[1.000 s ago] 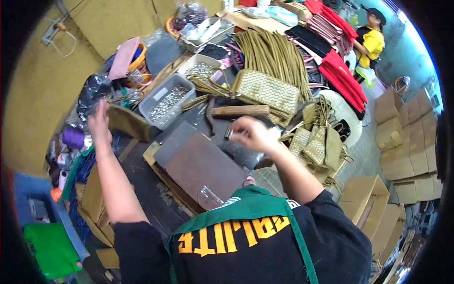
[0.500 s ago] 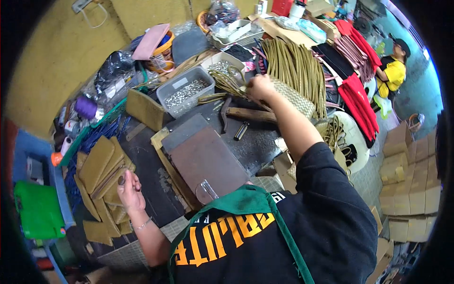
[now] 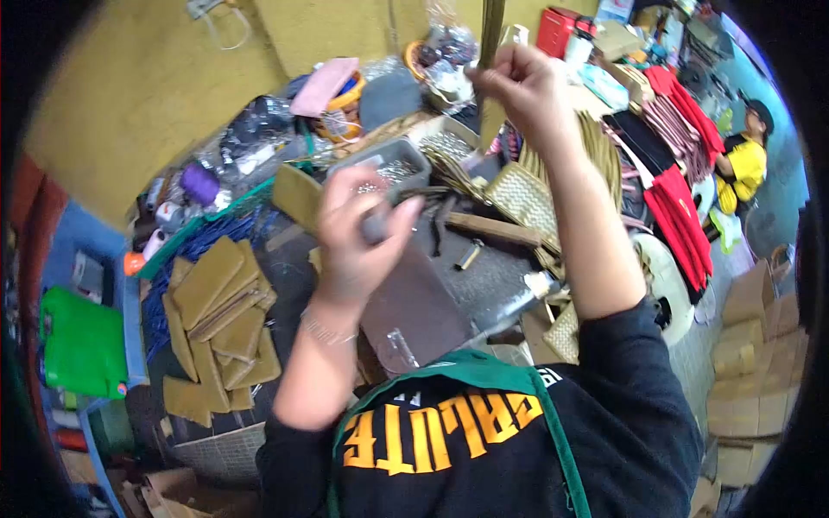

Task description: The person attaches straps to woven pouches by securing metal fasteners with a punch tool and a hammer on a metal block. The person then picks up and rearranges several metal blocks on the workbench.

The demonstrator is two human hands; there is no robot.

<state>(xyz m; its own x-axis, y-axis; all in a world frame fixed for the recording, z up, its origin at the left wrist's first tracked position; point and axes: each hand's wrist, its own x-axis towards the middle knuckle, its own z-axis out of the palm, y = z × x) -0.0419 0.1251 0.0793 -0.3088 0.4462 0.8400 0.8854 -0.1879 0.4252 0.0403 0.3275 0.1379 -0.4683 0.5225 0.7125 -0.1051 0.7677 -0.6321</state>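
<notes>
My right hand (image 3: 528, 91) is raised above the bench, its fingers pinched on an olive strap (image 3: 490, 36) that runs up out of view. My left hand (image 3: 350, 237), smeared by motion, is lifted over the bench and closed around a small dark rounded object (image 3: 375, 226) whose kind I cannot make out. Below it lies a dark brown board (image 3: 414, 311). A woven olive piece (image 3: 522, 200) rests near a hammer (image 3: 492, 230), below my right hand. Partly behind my left hand is a grey bin (image 3: 410, 160) of small metal parts.
Folded olive pieces (image 3: 220, 311) are heaped on the left beside blue strands (image 3: 160, 324). Olive straps (image 3: 600, 151) and red cloth (image 3: 678, 220) lie to the right. A person in a yellow shirt (image 3: 744, 164) is at the far right. Cardboard boxes (image 3: 756, 371) are stacked below.
My right hand has lifted from the woven piece and strap bundle, bringing up an olive strap. My left hand has risen and moved right, from beside the folded pieces to over the board.
</notes>
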